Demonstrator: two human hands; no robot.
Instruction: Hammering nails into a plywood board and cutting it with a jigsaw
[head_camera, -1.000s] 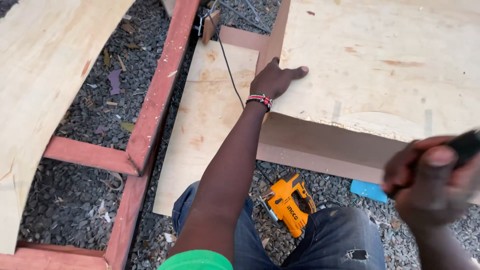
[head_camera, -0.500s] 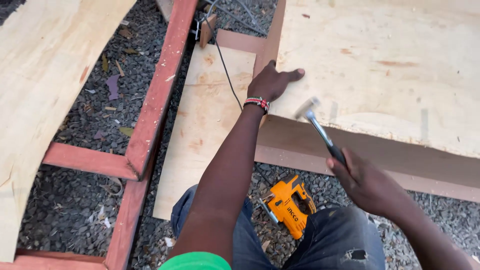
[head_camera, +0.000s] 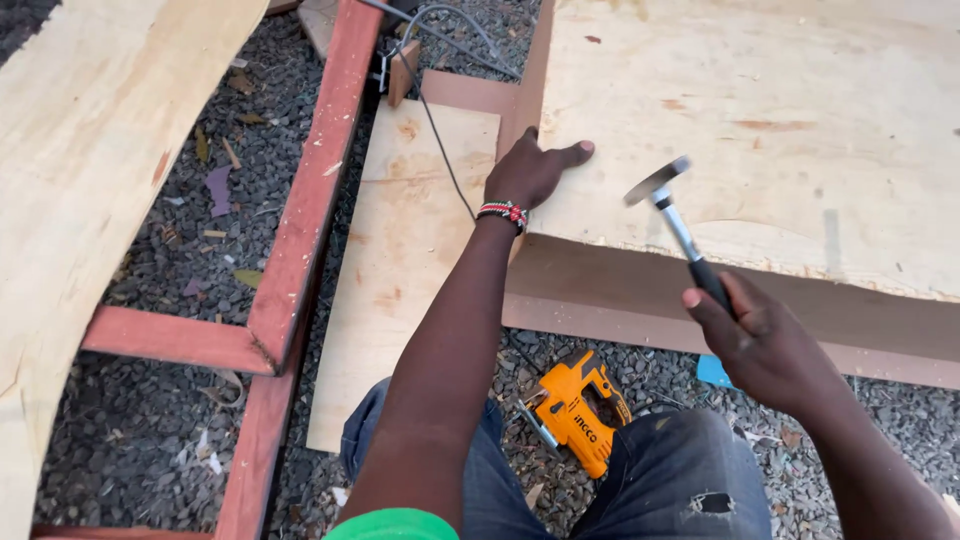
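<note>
Plywood, a pale stiff sheet (head_camera: 760, 130), lies over a reddish timber frame (head_camera: 620, 290); our left hand (head_camera: 535, 172) presses flat, fingers spread, at its near corner. Our right hand (head_camera: 760, 345) grips the black-handled steel hammer (head_camera: 672, 215), head-heavy, best held low. Any nail is too small to see.

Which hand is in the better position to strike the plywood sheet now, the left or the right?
Probably the right hand: it grips the hammer, whose head hangs above the plywood sheet. The left hand lies flat on the sheet's edge, holding no tool.
</note>
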